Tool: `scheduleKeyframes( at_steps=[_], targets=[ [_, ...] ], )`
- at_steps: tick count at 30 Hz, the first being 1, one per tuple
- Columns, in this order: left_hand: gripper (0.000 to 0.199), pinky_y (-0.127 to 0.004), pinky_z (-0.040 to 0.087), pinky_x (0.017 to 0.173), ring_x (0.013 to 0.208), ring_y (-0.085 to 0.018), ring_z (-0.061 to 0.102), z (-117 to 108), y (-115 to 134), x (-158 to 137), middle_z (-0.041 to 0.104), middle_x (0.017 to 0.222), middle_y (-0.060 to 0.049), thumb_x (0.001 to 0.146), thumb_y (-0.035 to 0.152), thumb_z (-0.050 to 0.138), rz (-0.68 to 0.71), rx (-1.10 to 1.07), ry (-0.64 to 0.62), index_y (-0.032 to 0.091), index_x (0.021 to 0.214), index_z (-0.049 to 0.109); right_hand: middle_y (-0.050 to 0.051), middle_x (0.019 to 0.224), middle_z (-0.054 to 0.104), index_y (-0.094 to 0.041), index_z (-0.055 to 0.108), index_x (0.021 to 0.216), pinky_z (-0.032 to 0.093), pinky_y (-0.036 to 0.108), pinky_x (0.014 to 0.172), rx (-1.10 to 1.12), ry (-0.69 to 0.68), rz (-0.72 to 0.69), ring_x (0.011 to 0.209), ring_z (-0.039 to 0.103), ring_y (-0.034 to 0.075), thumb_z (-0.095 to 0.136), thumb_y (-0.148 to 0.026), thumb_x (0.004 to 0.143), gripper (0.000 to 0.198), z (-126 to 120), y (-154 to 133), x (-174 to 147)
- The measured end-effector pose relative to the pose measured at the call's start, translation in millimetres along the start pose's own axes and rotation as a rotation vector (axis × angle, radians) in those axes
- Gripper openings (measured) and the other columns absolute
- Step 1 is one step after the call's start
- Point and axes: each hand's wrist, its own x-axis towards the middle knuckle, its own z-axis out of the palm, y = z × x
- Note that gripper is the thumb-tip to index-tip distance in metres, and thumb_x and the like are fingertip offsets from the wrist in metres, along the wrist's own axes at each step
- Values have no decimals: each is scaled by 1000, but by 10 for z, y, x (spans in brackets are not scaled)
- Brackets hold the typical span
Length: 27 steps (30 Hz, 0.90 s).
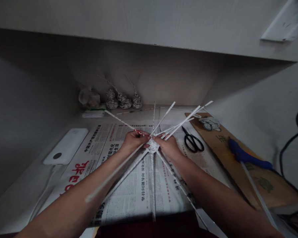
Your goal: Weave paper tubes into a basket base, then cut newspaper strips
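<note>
Woven paper-strand disc [153,144] is being held between two hands over the spread newspaper [134,201], with thin white paper rods [182,123] radiating from it in many directions. The left hand [132,142] is curling nearly closed, its thumb and fingers pinching the disc's left edge, where a red-marked strand [138,132] is showing by the fingers. The right hand [169,146] is closing likewise on the right edge, rods sticking out past its fingers. Exactly which strand each fingertip is gripping looks too small to tell. Black scissors [193,142] are lying on the newspaper, to the right of the right hand.
</note>
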Motion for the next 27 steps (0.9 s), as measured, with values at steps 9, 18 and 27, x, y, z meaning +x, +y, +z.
scheduleKeyframes(
  at_steps=[9,18,27],
  targets=[
    [13,-24,48,58,63,-15,63,-36,-52,15,73,71,-5,62,22,78,322,328,-23,17,74,78,0,63,67,-17,68,66,46,30,58,105,-6,43,59,60,18,78,-27,55,18,-7,9,26],
    [34,-24,44,47,46,-11,54,-20,-33,4,66,60,-1,47,24,88,69,96,-41,13,77,76,-1,58,63,-18,64,62,45,31,56,68,-20,-2,55,58,17,78,-32,57,21,-14,6,38],
    [35,-22,41,44,46,-9,52,24,-23,-3,63,57,-1,42,25,90,-15,-14,24,11,69,73,-1,54,62,-19,62,60,44,30,54,-34,-13,5,52,56,17,75,-35,58,21,-6,-24,18]
  ],
)
